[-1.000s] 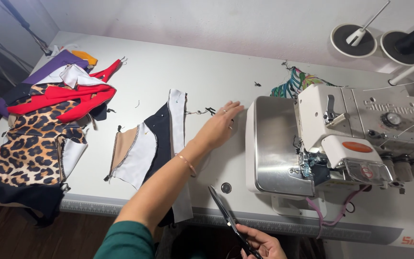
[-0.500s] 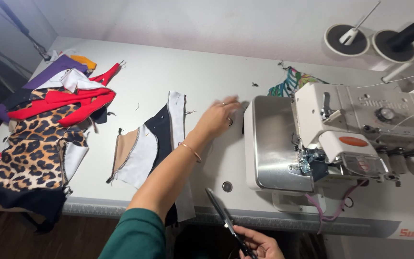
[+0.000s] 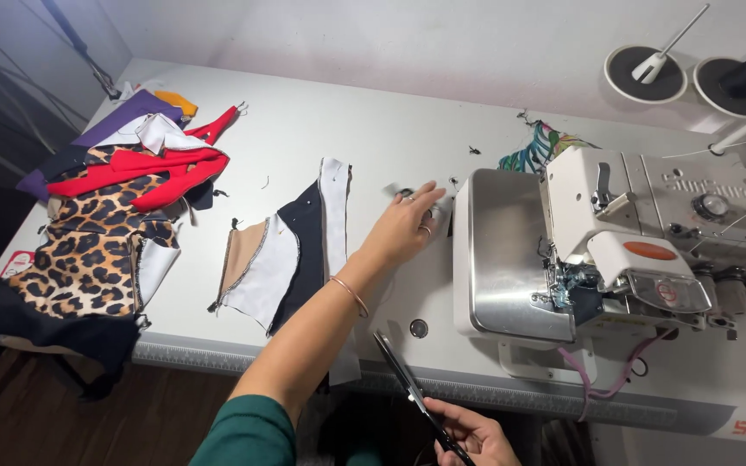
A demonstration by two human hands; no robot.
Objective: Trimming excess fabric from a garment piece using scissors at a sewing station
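Reached further out since 1 s ago: left hand (image 3: pixel 407 226) now up by the front-left corner of the sewing machine (image 3: pixel 615 242), fingers on a small dark scrap (image 3: pixel 403 192) on the worktop (image 3: pixel 364 129). Fingers bent, pinching or about to pinch; cannot tell if scrap is really gripped yet. Gold bracelet on wrist, green sleeve lower down.

Right hand (image 3: pixel 472 431) low at bottom edge, closed round handles of black scissors (image 3: pixel 407 384), blades pointing up & left, over the worktop's front edge.

Cut cloth pieces (image 3: pixel 291 250) (white, tan, dark blue) lying flat just left of the left arm, not touched. Big pile of cloth (image 3: pixel 105 224), leopard print, red, purple, white, at far left, well apart from both hands. Colourful cloth behind machine.

How far along: looks like early-to-mid. No cloth under the machine's needle, pieces not joined there, pile still waiting. Seems like tidying bits off the worktop, w/ sewing & more cutting left.
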